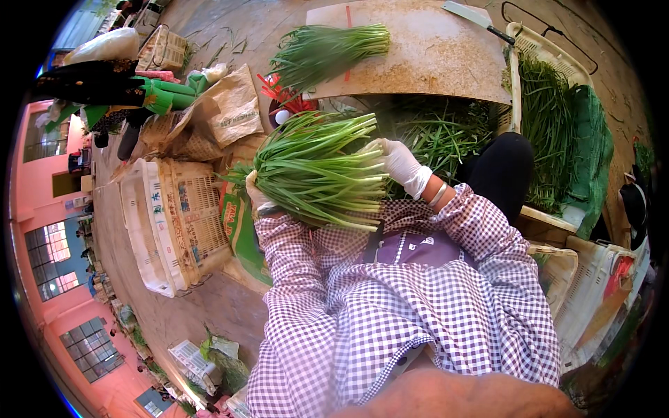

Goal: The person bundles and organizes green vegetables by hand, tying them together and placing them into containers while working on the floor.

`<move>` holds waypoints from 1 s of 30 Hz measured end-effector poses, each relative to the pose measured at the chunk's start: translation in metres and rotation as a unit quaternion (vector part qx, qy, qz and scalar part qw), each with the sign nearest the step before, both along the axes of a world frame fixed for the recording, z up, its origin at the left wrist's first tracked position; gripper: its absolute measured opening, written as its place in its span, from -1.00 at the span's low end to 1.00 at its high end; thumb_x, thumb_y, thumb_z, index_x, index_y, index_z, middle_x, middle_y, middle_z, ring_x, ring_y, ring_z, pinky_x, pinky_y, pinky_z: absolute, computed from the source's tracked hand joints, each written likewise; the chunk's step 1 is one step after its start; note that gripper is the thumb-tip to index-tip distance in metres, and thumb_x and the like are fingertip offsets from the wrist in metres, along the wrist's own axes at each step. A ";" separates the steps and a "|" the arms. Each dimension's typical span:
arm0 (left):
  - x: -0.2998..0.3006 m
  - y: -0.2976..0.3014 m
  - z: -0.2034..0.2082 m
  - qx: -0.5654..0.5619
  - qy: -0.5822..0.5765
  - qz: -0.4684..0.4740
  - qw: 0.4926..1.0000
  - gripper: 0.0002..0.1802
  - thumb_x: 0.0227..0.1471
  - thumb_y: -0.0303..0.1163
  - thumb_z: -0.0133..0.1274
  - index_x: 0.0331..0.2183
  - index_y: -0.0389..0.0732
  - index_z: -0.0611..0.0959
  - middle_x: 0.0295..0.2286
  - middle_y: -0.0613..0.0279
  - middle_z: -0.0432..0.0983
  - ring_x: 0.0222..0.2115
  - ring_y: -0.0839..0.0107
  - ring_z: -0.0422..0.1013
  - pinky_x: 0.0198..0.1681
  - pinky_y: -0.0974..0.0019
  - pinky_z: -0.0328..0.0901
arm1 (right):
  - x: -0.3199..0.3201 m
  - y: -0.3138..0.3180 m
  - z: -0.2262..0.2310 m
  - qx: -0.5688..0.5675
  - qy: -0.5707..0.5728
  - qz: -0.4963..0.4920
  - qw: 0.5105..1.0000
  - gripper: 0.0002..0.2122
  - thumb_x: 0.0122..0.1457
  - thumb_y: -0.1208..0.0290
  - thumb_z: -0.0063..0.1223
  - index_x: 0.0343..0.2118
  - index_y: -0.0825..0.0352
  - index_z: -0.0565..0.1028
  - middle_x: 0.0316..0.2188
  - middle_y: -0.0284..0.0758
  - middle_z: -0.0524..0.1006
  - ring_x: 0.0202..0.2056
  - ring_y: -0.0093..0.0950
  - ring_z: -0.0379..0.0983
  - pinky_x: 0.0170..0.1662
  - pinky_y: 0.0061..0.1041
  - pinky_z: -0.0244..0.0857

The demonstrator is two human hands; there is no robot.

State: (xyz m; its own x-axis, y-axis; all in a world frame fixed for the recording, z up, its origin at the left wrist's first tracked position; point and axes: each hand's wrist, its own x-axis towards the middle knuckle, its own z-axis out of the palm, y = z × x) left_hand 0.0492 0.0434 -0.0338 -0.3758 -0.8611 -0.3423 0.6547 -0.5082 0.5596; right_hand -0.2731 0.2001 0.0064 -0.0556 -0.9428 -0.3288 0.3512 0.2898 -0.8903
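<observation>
A large loose bunch of garlic chives (pixel 317 171) spreads across in front of my chest, leaf tips to the left and pale stem ends to the right. My left hand (pixel 259 195), in a pale glove, is wrapped round the leafy side; the leaves cover part of its fingers. At the stem ends my gloved right hand (pixel 403 166) has its fingers curled against the stalks, partly hidden. Beyond them, a second bunch of chives (pixel 334 49) lies on the wooden board (pixel 432 52). Loose chives (pixel 446 136) are heaped below the board's near edge.
A long knife (pixel 474 19) rests at the board's far right corner. Right of me stands a crate (pixel 516 76) full of chives. Red ties (pixel 286 90) lie near the board's left end. Stacked crates (pixel 178 223) and a sack (pixel 233 111) stand left; another person's legs (pixel 164 94) are beyond.
</observation>
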 end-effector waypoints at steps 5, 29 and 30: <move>-0.002 0.000 0.001 0.010 -0.027 0.014 0.999 -0.51 -0.02 -0.11 -0.07 -0.18 -0.29 0.59 -0.23 -0.05 0.57 -0.28 0.05 0.51 -0.17 -0.01 0.44 | -0.001 0.003 0.009 -0.049 -0.048 -0.058 0.996 -0.87 0.12 0.58 0.05 -0.26 0.38 0.54 -0.35 -0.38 0.58 -0.29 -0.63 0.47 -0.16 -0.61 0.35; -0.022 0.011 0.029 0.021 0.010 0.011 1.000 -0.59 -0.01 -0.17 -0.06 -0.26 -0.29 0.63 -0.29 0.00 0.60 -0.34 0.10 0.52 -0.20 0.07 0.44 | -0.049 -0.023 -0.029 -0.050 0.137 -0.084 0.986 -0.93 0.07 0.48 0.21 -0.47 0.34 0.57 -0.52 -0.50 0.51 -0.44 -0.70 0.36 -0.35 -0.64 0.28; -0.020 0.010 0.025 0.020 0.015 0.012 1.000 -0.59 -0.01 -0.17 -0.06 -0.26 -0.29 0.63 -0.30 0.01 0.60 -0.35 0.10 0.52 -0.21 0.08 0.45 | -0.066 -0.019 -0.038 -0.081 0.239 -0.092 0.963 -0.91 0.04 0.45 0.23 -0.47 0.34 0.56 -0.53 -0.46 0.52 -0.43 -0.66 0.39 -0.33 -0.61 0.30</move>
State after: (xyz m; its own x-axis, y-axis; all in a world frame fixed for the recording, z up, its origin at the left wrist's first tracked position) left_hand 0.0287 0.0534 -0.0090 -0.3656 -0.8560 -0.3655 0.6839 -0.5134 0.5184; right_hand -0.3388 0.1807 -0.0317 -0.3349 -0.9394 -0.0734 -0.0774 0.1050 -0.9914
